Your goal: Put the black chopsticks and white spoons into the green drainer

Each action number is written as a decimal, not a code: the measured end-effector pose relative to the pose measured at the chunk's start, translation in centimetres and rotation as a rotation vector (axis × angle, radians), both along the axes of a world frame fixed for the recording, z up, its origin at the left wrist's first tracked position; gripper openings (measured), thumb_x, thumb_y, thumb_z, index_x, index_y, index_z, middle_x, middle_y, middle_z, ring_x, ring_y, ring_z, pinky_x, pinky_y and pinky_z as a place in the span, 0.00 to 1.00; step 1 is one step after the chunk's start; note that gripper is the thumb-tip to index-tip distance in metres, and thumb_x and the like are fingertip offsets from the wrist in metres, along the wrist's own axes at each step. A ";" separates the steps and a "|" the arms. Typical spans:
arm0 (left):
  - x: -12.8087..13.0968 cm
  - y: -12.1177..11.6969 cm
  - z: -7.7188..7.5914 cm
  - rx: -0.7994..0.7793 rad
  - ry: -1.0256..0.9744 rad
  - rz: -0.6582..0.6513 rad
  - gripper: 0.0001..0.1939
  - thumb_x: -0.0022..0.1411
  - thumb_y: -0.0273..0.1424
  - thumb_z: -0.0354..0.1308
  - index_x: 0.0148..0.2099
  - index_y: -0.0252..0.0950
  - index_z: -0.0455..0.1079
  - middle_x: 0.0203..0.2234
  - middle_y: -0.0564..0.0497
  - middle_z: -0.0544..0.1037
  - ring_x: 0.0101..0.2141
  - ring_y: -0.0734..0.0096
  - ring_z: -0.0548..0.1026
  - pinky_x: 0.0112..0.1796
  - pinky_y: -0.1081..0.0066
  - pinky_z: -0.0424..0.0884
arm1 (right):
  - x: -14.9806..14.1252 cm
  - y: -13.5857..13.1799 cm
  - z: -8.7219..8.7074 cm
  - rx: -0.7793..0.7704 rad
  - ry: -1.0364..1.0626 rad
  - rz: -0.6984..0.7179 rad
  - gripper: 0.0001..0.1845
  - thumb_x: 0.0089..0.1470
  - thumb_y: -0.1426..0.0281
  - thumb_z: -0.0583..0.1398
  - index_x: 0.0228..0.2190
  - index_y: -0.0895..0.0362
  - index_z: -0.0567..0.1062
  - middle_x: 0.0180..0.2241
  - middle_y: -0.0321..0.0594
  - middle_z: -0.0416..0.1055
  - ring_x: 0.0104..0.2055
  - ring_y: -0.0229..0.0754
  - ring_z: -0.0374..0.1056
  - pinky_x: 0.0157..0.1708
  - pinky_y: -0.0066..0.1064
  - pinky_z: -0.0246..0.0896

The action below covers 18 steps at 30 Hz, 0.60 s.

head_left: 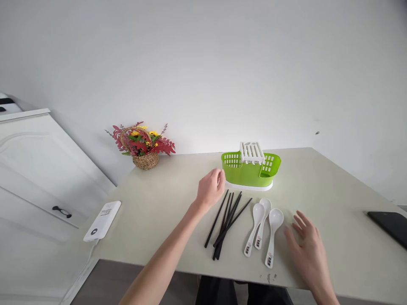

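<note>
My left hand (210, 188) is beside the left end of a green plastic cutlery caddy (249, 174), its fingers curled in. Whether it touches the caddy or holds anything, I cannot tell. The caddy has a white slotted rack (252, 152) on top and a white base. Just in front of it lie several black chopsticks (227, 226), some crossing. To their right are three white spoons, a left one (254, 228), a middle one (263, 222) and a right one (272, 237), bowls pointing away from me. My right hand (307, 245) hovers right of the spoons, open, fingers apart.
A wicker basket (146, 161) of artificial flowers stands at the back left of the table (178, 182). A white power bank (102, 221) with a cable lies at the left edge. At the far right is a black phone (389, 226). A white cabinet (34, 190) adjoins the left side.
</note>
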<state>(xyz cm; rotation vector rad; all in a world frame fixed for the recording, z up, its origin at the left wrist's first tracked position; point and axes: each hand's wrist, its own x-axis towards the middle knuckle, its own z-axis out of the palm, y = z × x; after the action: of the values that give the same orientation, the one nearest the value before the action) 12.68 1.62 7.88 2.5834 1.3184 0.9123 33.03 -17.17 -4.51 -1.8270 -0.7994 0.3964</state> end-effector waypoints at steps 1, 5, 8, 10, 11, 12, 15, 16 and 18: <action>-1.1 0.0 -1.0 -0.059 0.065 0.024 0.20 0.79 0.38 0.40 0.38 0.40 0.68 0.27 0.52 0.75 0.28 0.68 0.74 0.31 0.69 0.66 | 0.7 -0.1 0.0 -0.011 -0.005 -0.001 0.42 0.55 0.49 0.59 0.65 0.55 0.65 0.66 0.53 0.64 0.56 0.59 0.72 0.41 0.42 0.69; -3.2 -0.8 -4.3 -0.267 0.283 0.003 0.17 0.77 0.41 0.47 0.38 0.39 0.69 0.28 0.51 0.79 0.30 0.64 0.79 0.30 0.69 0.65 | 2.0 -0.3 -0.2 -0.071 -0.039 -0.035 0.34 0.55 0.50 0.58 0.58 0.53 0.71 0.58 0.48 0.73 0.52 0.56 0.75 0.41 0.42 0.67; -3.2 -1.8 -5.4 -0.330 0.364 -0.025 0.15 0.76 0.42 0.50 0.41 0.38 0.70 0.35 0.48 0.82 0.35 0.60 0.81 0.34 0.67 0.69 | 1.6 -0.6 -0.1 -0.090 -0.073 -0.048 0.31 0.55 0.50 0.58 0.56 0.52 0.72 0.58 0.46 0.73 0.51 0.55 0.75 0.42 0.42 0.66; -2.9 -2.6 -5.5 -0.337 0.414 -0.017 0.15 0.75 0.43 0.51 0.44 0.36 0.70 0.40 0.45 0.82 0.38 0.58 0.82 0.36 0.66 0.71 | 1.2 -0.8 0.1 -0.107 -0.076 -0.053 0.30 0.55 0.51 0.57 0.56 0.52 0.72 0.58 0.46 0.73 0.52 0.55 0.75 0.42 0.42 0.66; -2.8 -2.9 -5.4 -0.334 0.447 -0.012 0.15 0.75 0.42 0.51 0.46 0.35 0.69 0.42 0.43 0.82 0.39 0.57 0.82 0.37 0.65 0.72 | 1.1 -0.8 0.2 -0.116 -0.074 -0.056 0.30 0.56 0.51 0.57 0.56 0.52 0.71 0.58 0.46 0.73 0.52 0.55 0.74 0.41 0.41 0.66; -2.6 -3.2 -5.3 -0.326 0.486 -0.009 0.15 0.75 0.42 0.51 0.47 0.34 0.69 0.43 0.42 0.81 0.39 0.56 0.82 0.37 0.65 0.73 | 1.0 -0.9 0.2 -0.122 -0.074 -0.053 0.30 0.56 0.51 0.57 0.56 0.52 0.71 0.58 0.45 0.73 0.53 0.55 0.74 0.41 0.41 0.66; -2.3 -3.9 -5.1 -0.272 0.596 -0.009 0.16 0.76 0.38 0.47 0.50 0.31 0.69 0.43 0.38 0.79 0.40 0.54 0.81 0.37 0.63 0.74 | 1.1 -0.9 0.0 -0.127 -0.098 -0.039 0.29 0.58 0.52 0.57 0.56 0.52 0.71 0.59 0.45 0.72 0.53 0.54 0.74 0.41 0.40 0.66; -2.2 -4.1 -5.1 -0.244 0.618 -0.009 0.16 0.77 0.37 0.46 0.50 0.31 0.69 0.42 0.37 0.78 0.39 0.53 0.81 0.36 0.63 0.75 | 1.2 -0.9 -0.1 -0.127 -0.106 -0.036 0.29 0.58 0.51 0.57 0.56 0.52 0.71 0.59 0.45 0.72 0.53 0.54 0.74 0.41 0.39 0.66; -2.1 -4.4 -5.3 -0.187 0.640 -0.002 0.16 0.78 0.35 0.45 0.51 0.30 0.69 0.42 0.38 0.77 0.39 0.53 0.80 0.36 0.62 0.75 | 1.3 -0.9 -0.4 -0.132 -0.113 -0.031 0.29 0.59 0.51 0.57 0.57 0.51 0.70 0.59 0.44 0.72 0.53 0.54 0.74 0.40 0.39 0.65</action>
<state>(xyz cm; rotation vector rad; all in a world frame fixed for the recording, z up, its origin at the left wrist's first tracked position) 10.63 -2.81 2.53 2.8195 1.4278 -0.0730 34.37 -18.07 -4.87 -1.9965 -0.8376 0.3344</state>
